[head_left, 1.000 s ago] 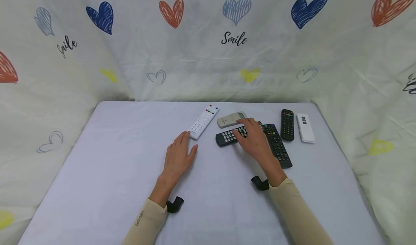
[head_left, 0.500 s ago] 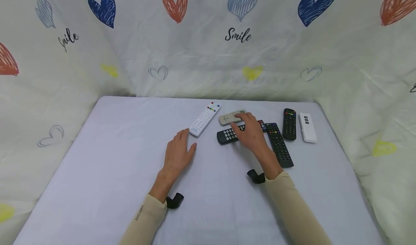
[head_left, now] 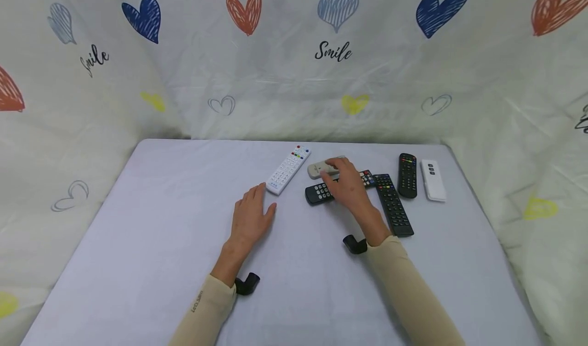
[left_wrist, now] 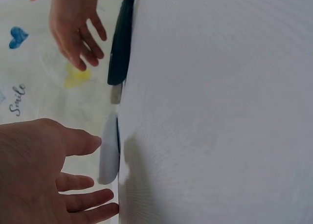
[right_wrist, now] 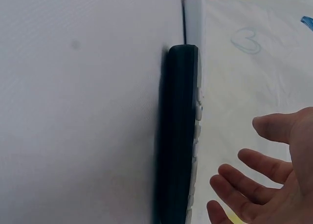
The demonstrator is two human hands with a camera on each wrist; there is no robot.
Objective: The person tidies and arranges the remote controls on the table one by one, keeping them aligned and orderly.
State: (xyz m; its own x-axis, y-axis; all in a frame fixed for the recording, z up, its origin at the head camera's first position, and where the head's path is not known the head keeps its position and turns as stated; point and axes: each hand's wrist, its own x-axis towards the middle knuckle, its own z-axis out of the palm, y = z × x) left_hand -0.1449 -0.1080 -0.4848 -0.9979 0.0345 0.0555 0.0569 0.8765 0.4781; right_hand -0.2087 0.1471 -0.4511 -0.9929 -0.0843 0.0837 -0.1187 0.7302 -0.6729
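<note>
My left hand (head_left: 249,217) lies low over the table with its fingers extended, beside the near end of a white remote control (head_left: 288,170) with coloured buttons. In the left wrist view that white remote (left_wrist: 109,150) is just past the thumb. Above a black remote with white buttons (head_left: 318,194) hovers my right hand (head_left: 347,185), fingers spread and slightly bent, holding nothing. It hides the middle of that remote and part of a small grey remote (head_left: 317,170) behind. The right wrist view shows a gap between the fingers (right_wrist: 249,187) and the black remote (right_wrist: 182,131).
A long black remote (head_left: 394,205) lies right of the right hand. Farther right are a smaller black remote (head_left: 407,175) and a white remote with a few dark buttons (head_left: 433,180). A white-covered table (head_left: 161,223) meets a heart-printed cloth backdrop (head_left: 275,70).
My right hand has drifted left and slightly away from me above the black and grey remotes, uncovering the long black remote's upper end. The left hand stays by the white remote.
</note>
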